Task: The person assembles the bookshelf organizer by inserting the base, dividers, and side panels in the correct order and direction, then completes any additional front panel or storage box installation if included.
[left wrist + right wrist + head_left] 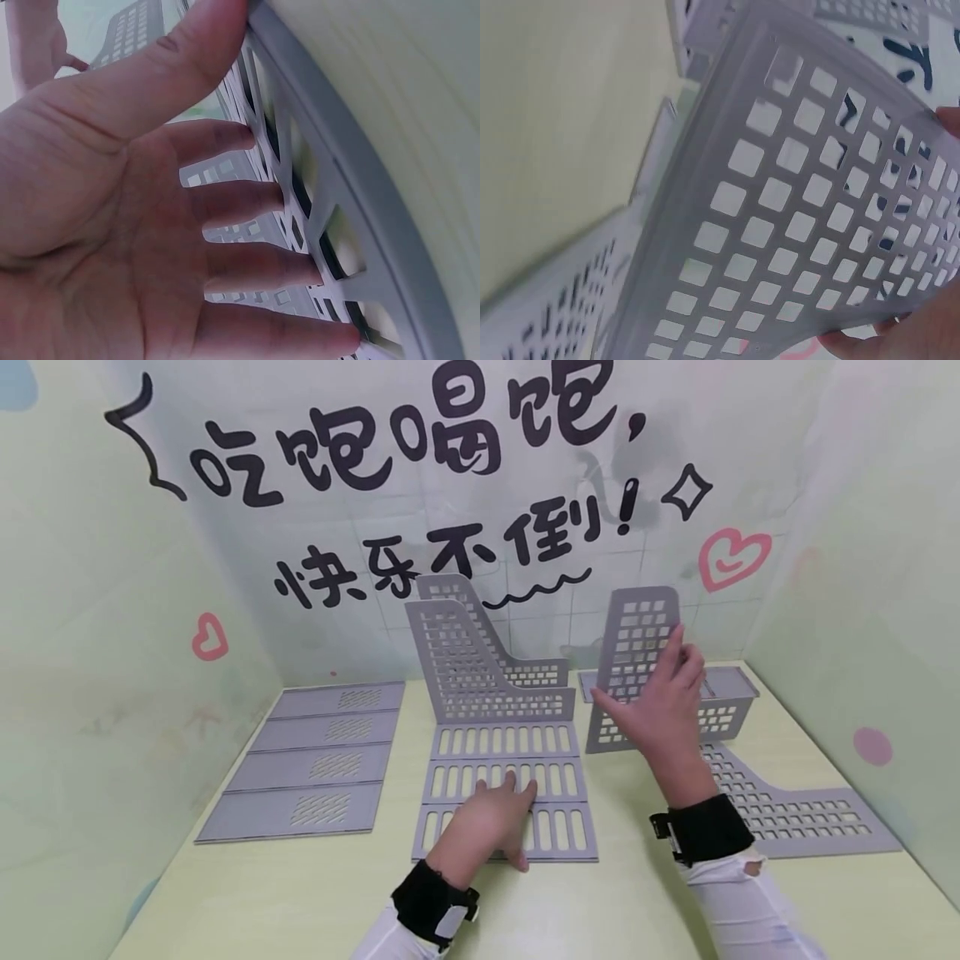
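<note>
Standing up stepped panels [480,672] on the table [622,877] seemed the step in hand; next move likely called for steady alignment. Counted 4 stepped: 2 upright centre, 1 upright panel [630,643] in grasp of right hand [667,706], 1 flat panel [802,818] right. 4 hatched panels [292,768] lay left; 3 slatted panels [465,762] centre, left hand [491,818] spread on them, unclenched.

Printed walls [495,506] closing round a pale tabletop [555,910] show a booth-like workspace.
</note>
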